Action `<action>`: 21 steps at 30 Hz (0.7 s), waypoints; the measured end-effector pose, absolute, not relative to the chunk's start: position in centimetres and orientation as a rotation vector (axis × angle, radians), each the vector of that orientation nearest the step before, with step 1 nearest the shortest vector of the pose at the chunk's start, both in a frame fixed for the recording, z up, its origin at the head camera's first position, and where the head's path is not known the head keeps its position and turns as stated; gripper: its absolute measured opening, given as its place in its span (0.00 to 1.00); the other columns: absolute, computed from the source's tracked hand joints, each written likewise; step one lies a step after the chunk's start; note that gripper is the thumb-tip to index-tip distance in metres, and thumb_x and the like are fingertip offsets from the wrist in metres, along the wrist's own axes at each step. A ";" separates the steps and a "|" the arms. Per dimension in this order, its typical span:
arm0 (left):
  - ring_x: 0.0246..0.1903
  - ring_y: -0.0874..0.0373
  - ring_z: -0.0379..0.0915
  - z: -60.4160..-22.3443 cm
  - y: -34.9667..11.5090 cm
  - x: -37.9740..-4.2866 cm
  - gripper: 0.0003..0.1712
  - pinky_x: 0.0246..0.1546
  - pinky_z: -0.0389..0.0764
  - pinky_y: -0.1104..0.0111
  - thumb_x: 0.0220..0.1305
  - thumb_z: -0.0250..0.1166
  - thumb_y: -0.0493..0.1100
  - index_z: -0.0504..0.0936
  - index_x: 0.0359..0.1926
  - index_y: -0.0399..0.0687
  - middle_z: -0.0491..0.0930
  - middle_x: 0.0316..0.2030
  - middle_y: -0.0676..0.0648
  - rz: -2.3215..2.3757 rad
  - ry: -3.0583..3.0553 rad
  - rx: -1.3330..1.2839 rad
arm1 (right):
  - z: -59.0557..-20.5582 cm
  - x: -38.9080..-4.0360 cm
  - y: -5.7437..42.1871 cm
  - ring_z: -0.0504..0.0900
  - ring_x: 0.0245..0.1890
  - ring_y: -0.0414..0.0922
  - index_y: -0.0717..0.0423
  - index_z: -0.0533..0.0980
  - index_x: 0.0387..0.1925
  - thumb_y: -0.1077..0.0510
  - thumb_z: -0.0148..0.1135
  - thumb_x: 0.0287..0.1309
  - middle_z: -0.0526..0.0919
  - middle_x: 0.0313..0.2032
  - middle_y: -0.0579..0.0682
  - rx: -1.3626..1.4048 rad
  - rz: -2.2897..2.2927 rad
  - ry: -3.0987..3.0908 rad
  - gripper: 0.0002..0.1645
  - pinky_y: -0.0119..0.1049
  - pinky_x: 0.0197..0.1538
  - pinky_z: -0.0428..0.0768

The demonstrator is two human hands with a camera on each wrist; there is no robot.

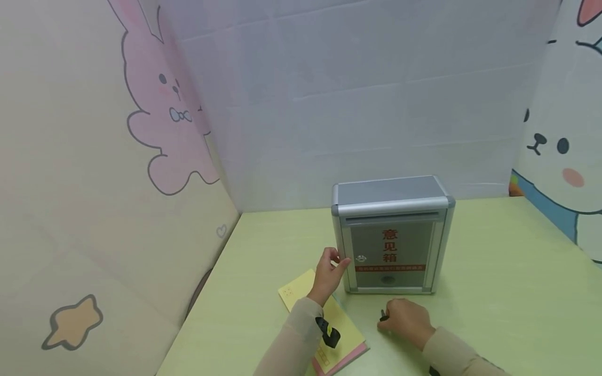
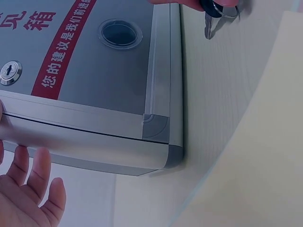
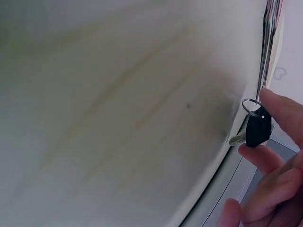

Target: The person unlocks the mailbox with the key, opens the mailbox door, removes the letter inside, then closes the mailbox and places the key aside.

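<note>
A grey metal suggestion box [image 1: 414,243] with red lettering stands upright on the table. Its front carries a round lock [image 2: 10,73] with a keyhole, and a slot runs along the upper front. At the box's left edge is my left hand [image 1: 327,274], its thumb near the front frame and its fingers loosely bent along the side. My right hand [image 1: 406,321] is low in front of the box, pinching a small key [image 3: 259,126] between thumb and finger. The key has a black head and a metal ring; its blade points out toward the box.
A stack of yellow and pink envelopes [image 1: 345,334] lies on the pale green table [image 1: 508,292], partly under my left forearm. White curtain-like walls [image 1: 329,115] with cartoon animals enclose the table at the back and sides.
</note>
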State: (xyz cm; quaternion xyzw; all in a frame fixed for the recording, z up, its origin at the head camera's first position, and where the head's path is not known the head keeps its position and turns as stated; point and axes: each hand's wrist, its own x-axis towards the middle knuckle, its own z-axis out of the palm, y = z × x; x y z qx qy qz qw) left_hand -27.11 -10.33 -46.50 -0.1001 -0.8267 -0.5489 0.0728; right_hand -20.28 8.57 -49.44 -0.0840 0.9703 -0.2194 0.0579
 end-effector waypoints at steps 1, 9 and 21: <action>0.26 0.63 0.61 -46.5 -10.3 -27.1 0.17 0.30 0.67 0.71 0.67 0.62 0.48 0.66 0.42 0.40 0.73 0.37 0.45 -1.650 -2.486 -0.300 | -49.4 -20.3 8.6 0.60 0.17 0.38 0.50 0.66 0.12 0.50 0.75 0.42 0.66 0.14 0.42 -0.252 -0.662 2.942 0.24 0.32 0.22 0.55; 0.33 0.60 0.65 -46.5 -10.1 -27.3 0.16 0.32 0.67 0.71 0.67 0.63 0.45 0.67 0.42 0.39 0.74 0.37 0.44 -1.665 -2.481 -0.302 | -49.7 -20.1 9.0 0.59 0.16 0.38 0.50 0.63 0.10 0.53 0.75 0.40 0.64 0.13 0.41 -0.270 -0.584 2.974 0.26 0.33 0.20 0.56; 0.26 0.63 0.62 -46.3 -10.0 -27.0 0.16 0.29 0.67 0.71 0.67 0.64 0.46 0.69 0.41 0.40 0.74 0.36 0.46 -1.571 -2.522 -0.282 | -49.8 -20.2 9.5 0.62 0.16 0.39 0.50 0.67 0.11 0.49 0.78 0.38 0.68 0.14 0.42 -0.275 -0.602 2.941 0.25 0.34 0.20 0.60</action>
